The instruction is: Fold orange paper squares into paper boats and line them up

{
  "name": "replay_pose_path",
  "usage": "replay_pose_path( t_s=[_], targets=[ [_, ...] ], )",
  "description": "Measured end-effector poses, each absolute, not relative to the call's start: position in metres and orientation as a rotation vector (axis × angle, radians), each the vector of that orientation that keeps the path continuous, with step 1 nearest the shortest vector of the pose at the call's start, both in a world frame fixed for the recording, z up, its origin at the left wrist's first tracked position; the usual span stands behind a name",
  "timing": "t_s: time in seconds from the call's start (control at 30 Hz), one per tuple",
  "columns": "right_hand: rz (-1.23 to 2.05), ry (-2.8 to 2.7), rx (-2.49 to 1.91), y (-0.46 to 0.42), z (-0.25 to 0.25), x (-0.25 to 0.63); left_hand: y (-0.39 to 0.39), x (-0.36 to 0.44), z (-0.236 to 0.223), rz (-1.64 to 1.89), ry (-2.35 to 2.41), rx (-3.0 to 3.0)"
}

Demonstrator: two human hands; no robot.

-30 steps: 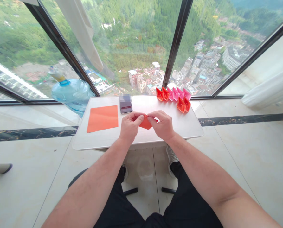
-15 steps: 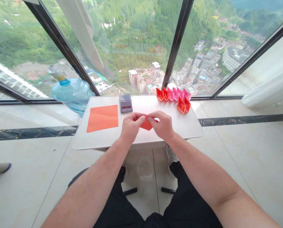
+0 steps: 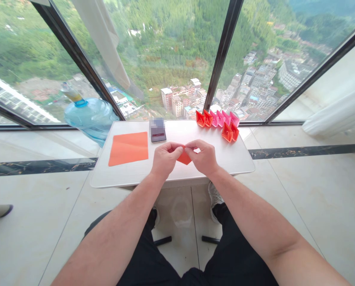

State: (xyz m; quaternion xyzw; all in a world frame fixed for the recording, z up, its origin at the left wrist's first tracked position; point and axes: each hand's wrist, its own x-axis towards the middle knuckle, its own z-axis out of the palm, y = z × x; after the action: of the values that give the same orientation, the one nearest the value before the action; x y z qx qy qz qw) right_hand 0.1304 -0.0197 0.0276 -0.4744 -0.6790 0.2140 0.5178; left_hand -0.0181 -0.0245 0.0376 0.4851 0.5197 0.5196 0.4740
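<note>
Over the middle of a small white table (image 3: 135, 174), my left hand (image 3: 164, 159) and my right hand (image 3: 205, 157) pinch a small folded piece of orange paper (image 3: 184, 158) between them. Both hands have fingers closed on its top edge, thumbs meeting. Only the paper's lower corner shows between the hands. A flat orange paper sheet (image 3: 129, 148) lies on the table left of my left hand.
A dark phone (image 3: 157, 130) lies behind my hands. Several folded orange and pink paper shapes (image 3: 220, 121) stand in a cluster at the table's back right. A blue water jug (image 3: 89, 117) leans by the window at left. Floor-to-ceiling glass sits right behind the table.
The hands have closed in slightly over the folded paper, so less of it shows. Nothing else has moved.
</note>
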Motion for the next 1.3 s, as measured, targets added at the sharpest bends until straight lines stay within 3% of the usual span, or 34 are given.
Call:
replay_pose_path(
  t_s=[0.53, 0.83, 1.1, 1.3],
  targets=[
    [0.778, -1.592, -1.223, -0.017, 0.031, 0.133, -0.022, -0.019, 0.039, 1.209, 1.391, 1.369],
    [1.138, -1.454, -1.214, -0.009, 0.030, 0.138, -0.004, -0.022, 0.023, 1.428, 1.069, 0.834],
    [1.104, -1.366, -1.238, -0.008, 0.032, 0.141, -0.008, -0.033, 0.034, 1.222, 1.293, 1.332],
    [1.122, -1.344, -1.205, -0.009, 0.035, 0.142, -0.008, -0.039, 0.038, 1.165, 1.324, 1.314]
  ],
)
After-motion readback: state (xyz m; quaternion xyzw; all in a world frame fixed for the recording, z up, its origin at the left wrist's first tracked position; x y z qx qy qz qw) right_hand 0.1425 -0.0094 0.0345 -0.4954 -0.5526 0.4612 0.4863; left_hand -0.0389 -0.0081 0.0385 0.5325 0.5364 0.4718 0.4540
